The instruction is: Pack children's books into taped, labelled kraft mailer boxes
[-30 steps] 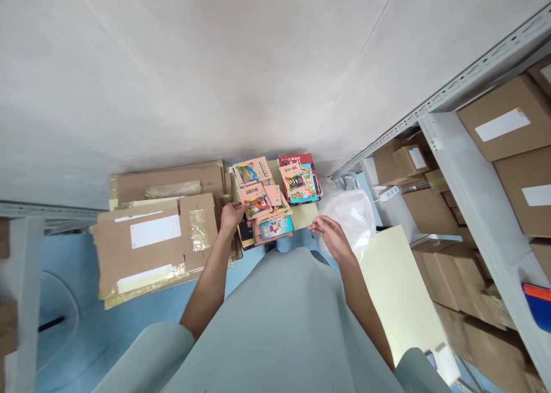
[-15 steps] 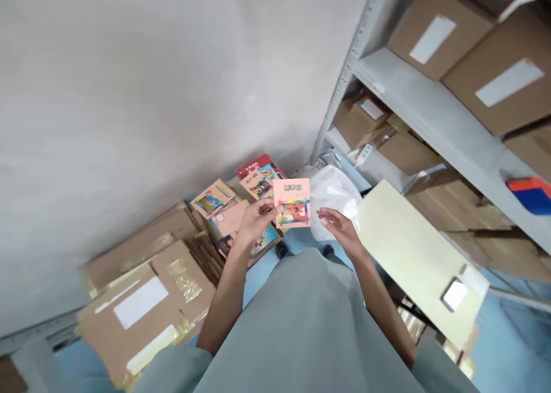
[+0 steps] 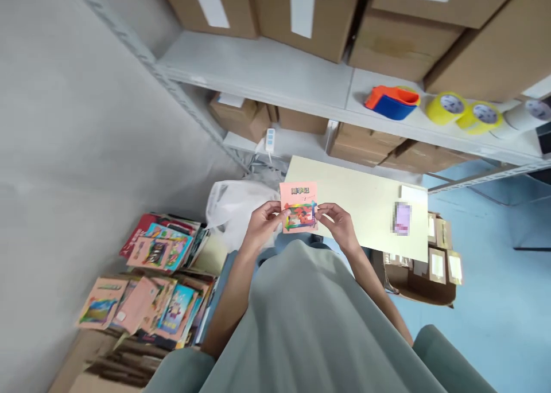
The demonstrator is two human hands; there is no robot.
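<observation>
A thin pink booklet with a colourful framed picture on its cover is held up in front of me. My left hand pinches its left edge, thumb on the cover. At the opposite edge my right hand grips it between thumb and fingers. Behind the booklet lies the pale table top. A white plastic bag sits behind my left hand. Down to the left are stacks of similar booklets, among them a pink one and a blue one.
Metal shelving with cardboard boxes runs along the back. Yellow tape rolls and an orange and blue tape dispenser sit on it. A blurred-out phone lies on the table, with an open carton below its right end.
My view has swung to the right, towards the table and shelves. My right hand has closed on the booklet's right edge; the left hand still holds it.
</observation>
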